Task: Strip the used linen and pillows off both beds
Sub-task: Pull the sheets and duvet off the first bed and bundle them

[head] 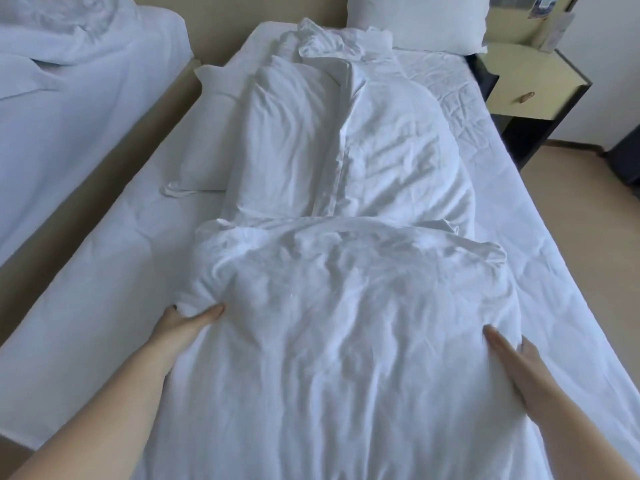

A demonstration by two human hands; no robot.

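Left hand (pixel 188 318): we see fingers curled, bunching the duvet (pixel 346 306).
Right hand (pixel 509 348): fingers straight along it; hold unclear to us.
Technique: we would gather both sides inward, then lift.

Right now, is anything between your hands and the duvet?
Nothing visible. The left hand grips the duvet at its edge, and the right hand rests against it. A pillow lies beside its far left part, touching it.

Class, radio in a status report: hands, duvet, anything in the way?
Left hand grips duvet, bunched edge; right hand flat on its other side. Duvet crumpled on near bed. Side pillow against it; head pillow beyond.
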